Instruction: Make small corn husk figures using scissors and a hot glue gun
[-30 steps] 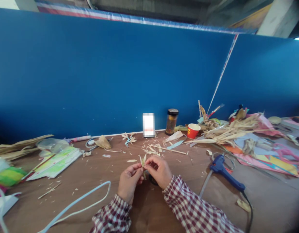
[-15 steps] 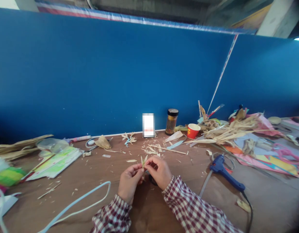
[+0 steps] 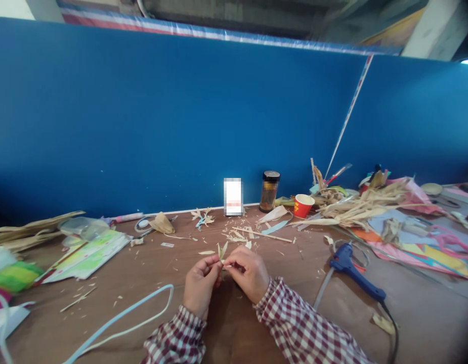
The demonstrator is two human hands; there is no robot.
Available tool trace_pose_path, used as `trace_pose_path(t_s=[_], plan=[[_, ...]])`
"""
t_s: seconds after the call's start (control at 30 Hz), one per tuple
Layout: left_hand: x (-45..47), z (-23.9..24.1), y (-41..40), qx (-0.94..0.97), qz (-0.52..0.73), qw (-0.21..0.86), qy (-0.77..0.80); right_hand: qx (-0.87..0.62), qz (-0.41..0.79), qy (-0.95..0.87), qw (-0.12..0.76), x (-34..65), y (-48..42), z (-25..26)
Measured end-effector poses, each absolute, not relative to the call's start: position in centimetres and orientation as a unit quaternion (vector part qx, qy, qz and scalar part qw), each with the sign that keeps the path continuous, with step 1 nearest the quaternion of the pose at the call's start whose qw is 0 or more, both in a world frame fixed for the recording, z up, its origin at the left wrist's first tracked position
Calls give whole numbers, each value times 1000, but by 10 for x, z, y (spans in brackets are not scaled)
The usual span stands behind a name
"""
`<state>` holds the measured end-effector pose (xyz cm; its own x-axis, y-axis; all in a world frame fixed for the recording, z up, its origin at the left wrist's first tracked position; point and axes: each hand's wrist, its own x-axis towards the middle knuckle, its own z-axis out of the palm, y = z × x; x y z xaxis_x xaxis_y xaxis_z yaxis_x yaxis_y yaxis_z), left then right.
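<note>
My left hand and my right hand meet over the brown table, both pinched on a small pale dried-husk piece whose pointed tips stick up between the fingertips. Both wrists wear red-and-white checked sleeves. Husk scraps lie scattered on the table just beyond the hands. A thin wooden stick lies among them.
A blue glue gun lies to the right, its cord trailing off. A red paper cup, a dark jar and a heap of dried husks stand at the back right. A pale blue band curls at front left, papers further left.
The hands have shifted slightly and turned the husk piece between the fingertips; the camera dipped a little. Nothing else moved.
</note>
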<state>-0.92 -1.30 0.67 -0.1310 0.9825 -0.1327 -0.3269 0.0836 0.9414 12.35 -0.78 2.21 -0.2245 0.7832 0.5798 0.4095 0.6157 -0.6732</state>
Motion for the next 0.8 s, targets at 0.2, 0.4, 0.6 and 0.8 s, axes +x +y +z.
trace_pose_path(t_s=[0.2, 0.4, 0.6, 0.8], plan=[[-9, 5, -12, 350, 581, 557, 479, -401, 198, -754, 482, 123, -9, 24], [-9, 8, -13, 348, 577, 562, 479, -397, 208, -754, 480, 124, -9, 25], [-9, 11, -13, 339, 574, 564, 487, -394, 220, -747, 488, 123, -9, 25], [-9, 10, -13, 341, 561, 580, 482, -438, 298, -669, 522, 125, -4, 26]])
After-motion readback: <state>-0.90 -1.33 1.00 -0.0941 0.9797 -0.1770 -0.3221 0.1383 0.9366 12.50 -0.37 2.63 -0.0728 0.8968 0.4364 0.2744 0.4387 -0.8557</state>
